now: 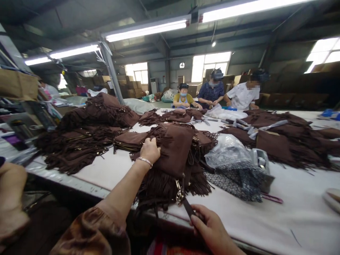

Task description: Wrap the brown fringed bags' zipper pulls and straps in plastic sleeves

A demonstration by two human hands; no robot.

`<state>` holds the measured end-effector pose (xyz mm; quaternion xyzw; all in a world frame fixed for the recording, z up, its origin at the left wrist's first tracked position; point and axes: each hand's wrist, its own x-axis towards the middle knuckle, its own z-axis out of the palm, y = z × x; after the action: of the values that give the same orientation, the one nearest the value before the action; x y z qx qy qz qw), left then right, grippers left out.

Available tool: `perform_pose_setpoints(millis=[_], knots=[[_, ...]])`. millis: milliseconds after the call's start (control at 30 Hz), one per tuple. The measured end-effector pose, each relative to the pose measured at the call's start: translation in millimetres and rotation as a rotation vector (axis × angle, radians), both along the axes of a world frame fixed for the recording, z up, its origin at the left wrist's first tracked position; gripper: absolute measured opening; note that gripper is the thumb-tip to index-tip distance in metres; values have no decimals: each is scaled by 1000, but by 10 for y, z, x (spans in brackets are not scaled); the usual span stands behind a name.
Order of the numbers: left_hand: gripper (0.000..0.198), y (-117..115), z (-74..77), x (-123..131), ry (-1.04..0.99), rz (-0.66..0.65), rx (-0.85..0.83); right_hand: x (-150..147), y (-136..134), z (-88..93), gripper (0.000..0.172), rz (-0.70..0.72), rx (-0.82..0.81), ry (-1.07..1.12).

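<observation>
A brown fringed bag (177, 148) lies on top of other brown bags at the near edge of the table. My left hand (150, 151), with a bracelet at the wrist, is closed on the bag's left side; its fingertips are partly hidden. Gold-coloured metal clasps (179, 193) hang from the bag's lower right corner. From them a dark brown strap (189, 208) runs down to my right hand (208, 226), which pinches it between thumb and fingers. Long fringe (159, 182) spreads below the bag, over the table's front edge.
A heap of brown fringed bags (98, 120) stands on the left, and another pile (289, 138) on the right. Clear plastic (225, 150), a speckled cloth (236, 179) and a tape dispenser (260, 159) lie beside my work. Several people sit or stand across the table (300, 205); someone's arm shows at far left.
</observation>
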<state>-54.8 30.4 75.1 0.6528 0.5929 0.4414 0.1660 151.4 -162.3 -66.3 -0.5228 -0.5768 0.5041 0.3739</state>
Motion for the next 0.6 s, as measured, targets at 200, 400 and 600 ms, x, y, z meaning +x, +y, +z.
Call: perform_pose_setpoints(millis=[200,400,600], knots=[[20,-1066,-850,-31,172,-122,69,21,-111,-203,40,37,-334,343],[34,-1574,-1283,247,-537,-347,-671,-130,-191,-71,33,185,-214,237],[35,-1482,-1525,578,-1250,-247,-898,-21,-31,39,30,38,259,-312]])
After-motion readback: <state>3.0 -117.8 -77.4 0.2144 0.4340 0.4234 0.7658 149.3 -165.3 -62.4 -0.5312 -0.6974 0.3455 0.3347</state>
